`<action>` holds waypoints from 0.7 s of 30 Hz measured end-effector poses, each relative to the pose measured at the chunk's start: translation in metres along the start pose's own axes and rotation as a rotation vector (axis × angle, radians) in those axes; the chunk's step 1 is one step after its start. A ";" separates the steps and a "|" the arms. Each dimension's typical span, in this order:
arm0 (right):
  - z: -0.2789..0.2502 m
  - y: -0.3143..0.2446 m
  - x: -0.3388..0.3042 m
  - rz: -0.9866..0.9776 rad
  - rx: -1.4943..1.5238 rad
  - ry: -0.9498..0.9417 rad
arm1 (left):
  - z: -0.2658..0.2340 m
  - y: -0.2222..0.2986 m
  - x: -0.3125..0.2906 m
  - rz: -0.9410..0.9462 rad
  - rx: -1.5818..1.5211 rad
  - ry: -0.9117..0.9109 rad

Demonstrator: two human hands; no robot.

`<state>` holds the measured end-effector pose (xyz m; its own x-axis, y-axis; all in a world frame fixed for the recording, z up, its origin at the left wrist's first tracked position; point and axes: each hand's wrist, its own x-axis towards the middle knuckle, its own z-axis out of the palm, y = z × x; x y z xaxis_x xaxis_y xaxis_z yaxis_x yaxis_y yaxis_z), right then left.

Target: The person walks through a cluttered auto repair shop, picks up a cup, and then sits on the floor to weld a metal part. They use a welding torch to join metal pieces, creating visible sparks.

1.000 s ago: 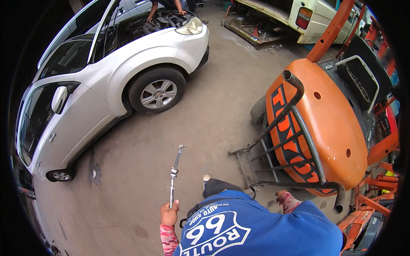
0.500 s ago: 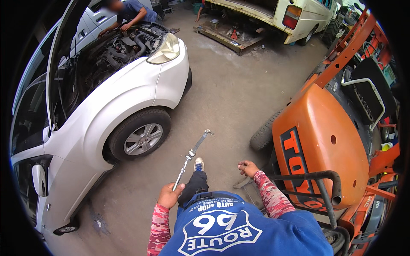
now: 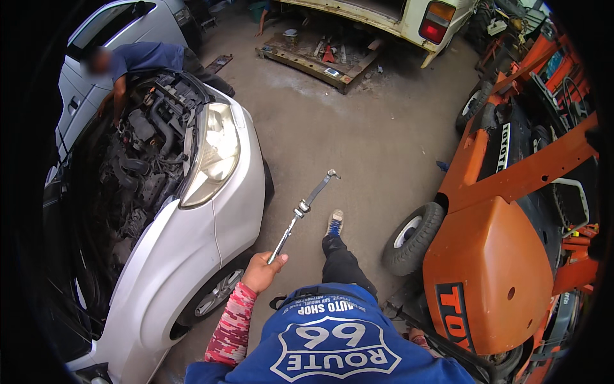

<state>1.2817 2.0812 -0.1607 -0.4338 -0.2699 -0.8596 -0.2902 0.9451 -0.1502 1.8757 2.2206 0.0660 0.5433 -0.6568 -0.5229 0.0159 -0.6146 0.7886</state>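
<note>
My left hand (image 3: 261,272) is closed around the silver handle of a ratchet wrench (image 3: 281,240). A flat grey bar (image 3: 318,187) extends from its head to a small hooked end, and the whole length points forward over the floor. My right hand (image 3: 417,337) hangs low beside my blue shirt (image 3: 332,349), near the orange vehicle; its fingers are mostly hidden. Closest to the wrench on the left is a white car (image 3: 192,249) with its engine bay (image 3: 150,128) exposed.
An orange forklift (image 3: 486,275) with a black tyre (image 3: 416,238) borders the right side. A co-worker (image 3: 150,57) leans over the car's engine. Ahead, a metal frame (image 3: 307,64) lies on the floor by a cream van (image 3: 409,32). Concrete floor (image 3: 345,134) runs between the vehicles.
I have moved forward, and the car and forklift sit nearer and lower in view. My right hand has dropped back to my side; my left still grips the ratchet wrench.
</note>
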 end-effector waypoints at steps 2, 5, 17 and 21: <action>0.033 -0.036 -0.002 0.159 -0.110 -0.048 | -0.009 0.028 0.061 -0.054 -0.022 0.035; 0.093 -0.152 -0.013 0.167 -0.247 -0.154 | -0.022 0.080 0.149 -0.140 -0.118 0.062; 0.489 -0.870 -0.231 -1.126 -0.229 -0.456 | -0.129 0.246 0.478 -0.164 -0.320 0.145; 0.585 -0.962 -0.274 -1.249 -0.437 -0.477 | -0.192 0.281 0.599 -0.101 -0.282 0.178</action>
<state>2.1790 1.3533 -0.0665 0.6051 -0.7062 -0.3677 -0.5401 -0.0248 -0.8412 2.3671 1.7385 0.0368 0.6650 -0.4966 -0.5578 0.2950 -0.5115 0.8071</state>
